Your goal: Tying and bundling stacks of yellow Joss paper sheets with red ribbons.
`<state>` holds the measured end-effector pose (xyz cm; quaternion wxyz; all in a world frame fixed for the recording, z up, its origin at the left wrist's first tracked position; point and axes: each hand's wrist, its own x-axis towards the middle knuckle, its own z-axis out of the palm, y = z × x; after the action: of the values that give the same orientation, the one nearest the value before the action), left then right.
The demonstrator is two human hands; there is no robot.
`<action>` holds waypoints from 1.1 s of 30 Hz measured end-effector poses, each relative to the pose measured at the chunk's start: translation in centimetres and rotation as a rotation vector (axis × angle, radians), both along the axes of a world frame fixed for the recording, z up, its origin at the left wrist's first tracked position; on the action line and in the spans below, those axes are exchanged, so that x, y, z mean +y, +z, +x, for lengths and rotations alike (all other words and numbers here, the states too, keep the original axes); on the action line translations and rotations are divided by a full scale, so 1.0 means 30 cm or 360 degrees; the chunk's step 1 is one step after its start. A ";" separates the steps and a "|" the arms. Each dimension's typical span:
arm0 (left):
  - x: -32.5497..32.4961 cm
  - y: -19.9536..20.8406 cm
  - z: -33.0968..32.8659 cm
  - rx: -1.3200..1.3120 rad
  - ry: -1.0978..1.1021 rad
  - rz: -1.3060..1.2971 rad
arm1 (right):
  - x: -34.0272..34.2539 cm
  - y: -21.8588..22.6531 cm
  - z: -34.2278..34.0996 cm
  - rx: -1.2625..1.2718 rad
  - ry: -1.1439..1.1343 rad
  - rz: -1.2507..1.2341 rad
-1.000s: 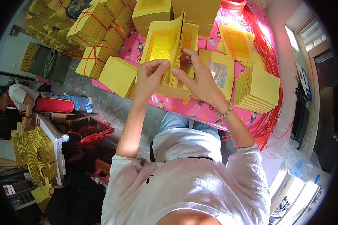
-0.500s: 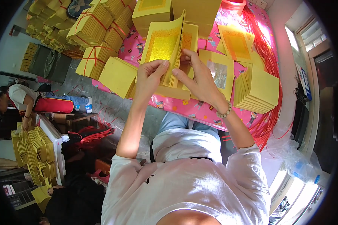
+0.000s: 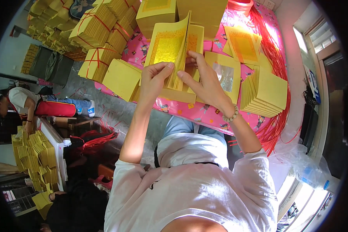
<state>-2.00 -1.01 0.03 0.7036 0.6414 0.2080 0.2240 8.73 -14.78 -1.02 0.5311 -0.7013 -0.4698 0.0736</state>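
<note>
Yellow paper sheets [image 3: 167,48] with a shiny gold square stand partly raised from a yellow paper stack [image 3: 178,95] in front of me. My left hand [image 3: 155,76] pinches their lower left edge between thumb and bent fingers. On the other side, my right hand [image 3: 202,75] has its thumb at the sheets' edge and its curled fingers behind them, gripping the bunch loosely. Some of its fingertips are hidden. To the right lies a yellow sheet with a silver square [image 3: 223,75], and a fanned pile of yellow paper [image 3: 265,92] is beyond it.
A pink patterned cloth [image 3: 197,114] covers the table. Bundles tied with red string [image 3: 98,63] rise at the left, next to a loose yellow pile [image 3: 121,78]. Red strands [image 3: 280,123] hang along the right edge. Two people work at the left near another yellow pile [image 3: 35,154].
My hands and the sheets have hardly moved. At the lower left, the dark shape of a co-worker has shifted slightly, and the other co-worker's hand is a little lower on the pile.
</note>
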 end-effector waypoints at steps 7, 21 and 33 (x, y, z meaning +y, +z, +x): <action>-0.005 -0.003 0.001 -0.0013 0.0003 -0.0042 | -0.002 -0.005 0.003 -0.0004 0.0001 0.0001; -0.001 0.031 -0.021 0.0096 -0.0373 0.0950 | -0.006 0.066 0.032 0.0177 0.0185 -0.0064; -0.011 -0.026 -0.016 0.0049 -0.0166 0.0462 | -0.062 0.065 0.071 0.0019 0.0262 -0.0184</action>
<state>-2.47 -1.35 -0.76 0.6110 0.7496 0.1506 0.2051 10.86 -16.63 0.92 0.4845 -0.6894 -0.5177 0.1480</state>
